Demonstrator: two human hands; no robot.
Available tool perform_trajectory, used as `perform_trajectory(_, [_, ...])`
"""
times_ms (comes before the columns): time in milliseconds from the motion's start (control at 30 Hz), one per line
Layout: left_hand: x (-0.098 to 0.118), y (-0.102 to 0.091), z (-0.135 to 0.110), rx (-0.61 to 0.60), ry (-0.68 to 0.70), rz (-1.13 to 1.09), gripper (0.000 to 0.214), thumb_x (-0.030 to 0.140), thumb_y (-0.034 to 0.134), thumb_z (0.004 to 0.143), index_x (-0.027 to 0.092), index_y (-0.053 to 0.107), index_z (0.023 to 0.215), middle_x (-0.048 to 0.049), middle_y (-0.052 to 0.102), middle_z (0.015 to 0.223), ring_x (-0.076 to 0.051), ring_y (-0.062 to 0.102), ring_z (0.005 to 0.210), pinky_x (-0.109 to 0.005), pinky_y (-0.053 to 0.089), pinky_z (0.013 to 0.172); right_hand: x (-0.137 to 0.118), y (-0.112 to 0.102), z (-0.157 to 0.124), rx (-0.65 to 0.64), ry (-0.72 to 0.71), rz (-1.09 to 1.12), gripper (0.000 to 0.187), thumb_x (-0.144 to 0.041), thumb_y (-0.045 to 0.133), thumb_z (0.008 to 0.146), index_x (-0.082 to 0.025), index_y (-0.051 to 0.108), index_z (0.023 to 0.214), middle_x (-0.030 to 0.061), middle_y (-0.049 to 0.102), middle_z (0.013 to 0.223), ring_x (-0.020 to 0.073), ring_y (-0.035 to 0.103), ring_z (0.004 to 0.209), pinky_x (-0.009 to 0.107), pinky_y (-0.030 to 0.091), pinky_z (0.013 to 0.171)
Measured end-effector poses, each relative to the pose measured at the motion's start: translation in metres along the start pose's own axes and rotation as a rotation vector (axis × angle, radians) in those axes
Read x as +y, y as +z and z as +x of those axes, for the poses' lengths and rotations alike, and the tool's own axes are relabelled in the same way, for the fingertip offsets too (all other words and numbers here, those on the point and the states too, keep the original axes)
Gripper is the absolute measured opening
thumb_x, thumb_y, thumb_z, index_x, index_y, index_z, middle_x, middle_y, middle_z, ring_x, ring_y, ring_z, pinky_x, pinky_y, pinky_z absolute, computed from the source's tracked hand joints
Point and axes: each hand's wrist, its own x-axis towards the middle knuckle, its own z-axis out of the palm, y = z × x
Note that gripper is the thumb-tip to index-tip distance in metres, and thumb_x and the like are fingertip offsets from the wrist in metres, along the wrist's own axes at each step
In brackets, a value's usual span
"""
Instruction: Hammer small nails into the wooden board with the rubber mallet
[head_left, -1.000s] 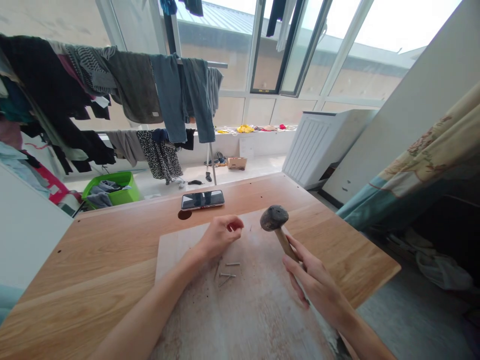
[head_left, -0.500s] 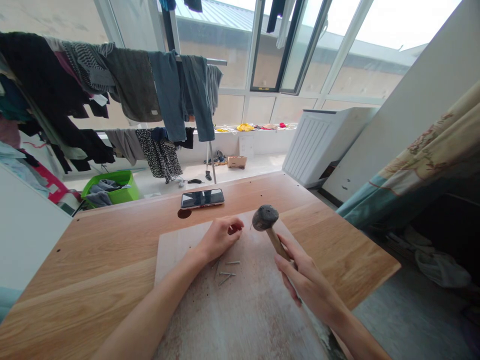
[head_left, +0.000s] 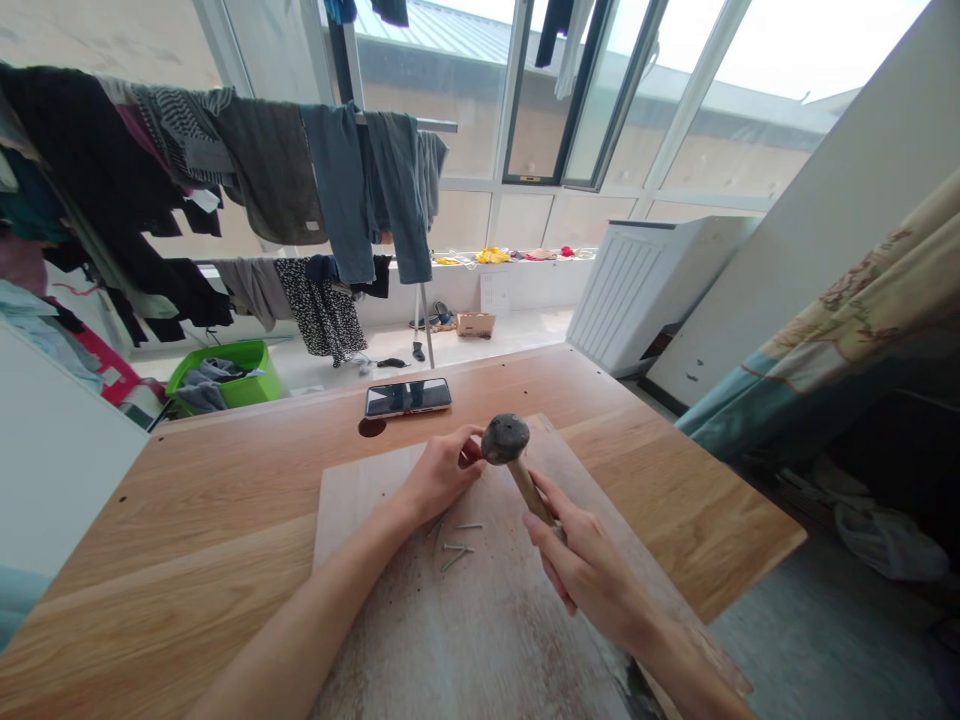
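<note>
My right hand [head_left: 581, 565] grips the wooden handle of a hammer [head_left: 506, 440], whose dark round head hangs right beside my left fingertips. My left hand [head_left: 442, 472] is closed in a pinch on the pale board [head_left: 487, 620], fingers pressed together on something too small to make out. A few loose nails [head_left: 457, 548] lie on the board just behind my left hand. The board rests on a wooden table [head_left: 187, 520].
A phone [head_left: 408, 397] lies flat at the table's far edge beside a round hole [head_left: 369, 428]. Beyond stand a clothes rack with hanging laundry [head_left: 247, 170], a green basket [head_left: 225, 375], a white appliance [head_left: 637, 290]. A patterned curtain [head_left: 840, 330] hangs at right.
My right hand has swung the hammer leftward, bringing its head from well right of my left hand to right beside the fingertips. The left hand has stayed pinched in place.
</note>
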Motion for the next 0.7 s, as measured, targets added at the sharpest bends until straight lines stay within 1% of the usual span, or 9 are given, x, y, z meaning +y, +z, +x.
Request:
perform_trajectory(67, [0.005,-0.003,-0.001,-0.008,0.003,0.046,0.026,0.009,0.062,0.081,0.018,0.064,0.105,0.0001,0.071,0.081,-0.014,0.065,0.071,-0.024,0.052,0.069,0.000,-0.001,-0.002,-0.012,0.007,-0.003,0.063,-0.040,0.047,0.098,-0.015,0.041,0.155,-0.0134,0.041,0.043,0.0097,0.039,0.030,0.017,0.035,0.033])
perform_trajectory(167, [0.023,-0.012,-0.011,-0.023,0.030,0.243,0.026,0.014,0.065,0.080,0.018,0.061,0.105,-0.0053,0.068,0.098,-0.019,0.065,0.081,-0.030,0.053,0.075,0.002,-0.003,-0.004,-0.012,0.016,0.016,0.064,-0.041,0.046,0.098,-0.015,0.039,0.157,-0.0135,0.040,0.042,0.0098,0.038,0.030,0.017,0.035,0.032])
perform_trajectory(200, [0.031,-0.016,-0.017,-0.062,0.047,0.323,0.026,0.015,0.065,0.080,0.018,0.060,0.105,-0.0069,0.067,0.103,-0.020,0.065,0.085,-0.032,0.053,0.078,0.003,-0.004,-0.005,0.001,0.016,0.027,0.065,-0.042,0.046,0.098,-0.015,0.039,0.157,-0.0136,0.040,0.042,0.0101,0.038,0.031,0.017,0.035,0.032])
perform_trajectory(267, [0.048,-0.021,-0.028,-0.201,0.089,0.468,0.025,0.015,0.063,0.079,0.019,0.060,0.103,-0.0080,0.065,0.107,-0.023,0.065,0.091,-0.035,0.053,0.080,0.003,-0.006,-0.006,0.032,0.015,0.039,0.067,-0.043,0.047,0.098,-0.015,0.038,0.157,-0.0133,0.040,0.043,0.0106,0.039,0.032,0.018,0.037,0.032])
perform_trajectory(333, [0.060,-0.022,-0.037,-0.345,0.125,0.596,0.021,0.012,0.062,0.077,0.020,0.060,0.096,-0.0084,0.066,0.099,-0.027,0.065,0.092,-0.037,0.052,0.079,0.003,-0.008,-0.007,0.059,0.011,0.034,0.067,-0.044,0.048,0.098,-0.014,0.038,0.157,-0.0127,0.041,0.045,0.0110,0.040,0.033,0.018,0.038,0.032])
perform_trajectory(433, [0.069,-0.016,-0.042,-0.466,0.143,0.717,0.018,0.005,0.059,0.072,0.020,0.059,0.083,-0.0078,0.066,0.081,-0.028,0.065,0.081,-0.036,0.050,0.072,0.003,-0.010,-0.007,0.066,0.011,0.027,0.067,-0.044,0.047,0.097,-0.012,0.039,0.156,-0.0121,0.042,0.047,0.0110,0.041,0.034,0.019,0.038,0.032])
perform_trajectory(533, [0.066,-0.012,-0.039,-0.526,0.144,0.712,0.022,0.001,0.055,0.071,0.020,0.060,0.081,-0.0052,0.065,0.073,-0.024,0.064,0.069,-0.033,0.046,0.064,0.003,-0.011,-0.007,0.059,0.009,0.042,0.066,-0.043,0.047,0.098,-0.011,0.039,0.155,-0.0115,0.044,0.051,0.0102,0.041,0.035,0.019,0.037,0.032])
perform_trajectory(600, [0.061,-0.015,-0.034,-0.498,0.140,0.642,0.025,0.000,0.054,0.071,0.020,0.063,0.083,-0.0047,0.066,0.076,-0.022,0.064,0.069,-0.031,0.045,0.063,0.003,-0.011,-0.008,0.058,0.011,0.050,0.066,-0.044,0.047,0.098,-0.012,0.038,0.155,-0.0111,0.045,0.052,0.0100,0.041,0.035,0.019,0.037,0.032])
perform_trajectory(700, [0.047,-0.028,-0.027,-0.415,0.116,0.409,0.024,0.001,0.057,0.072,0.019,0.066,0.087,-0.0039,0.067,0.086,-0.018,0.064,0.075,-0.027,0.047,0.066,0.001,-0.012,-0.007,0.054,0.015,0.043,0.066,-0.045,0.047,0.098,-0.013,0.038,0.155,-0.0118,0.044,0.048,0.0106,0.040,0.035,0.019,0.038,0.033])
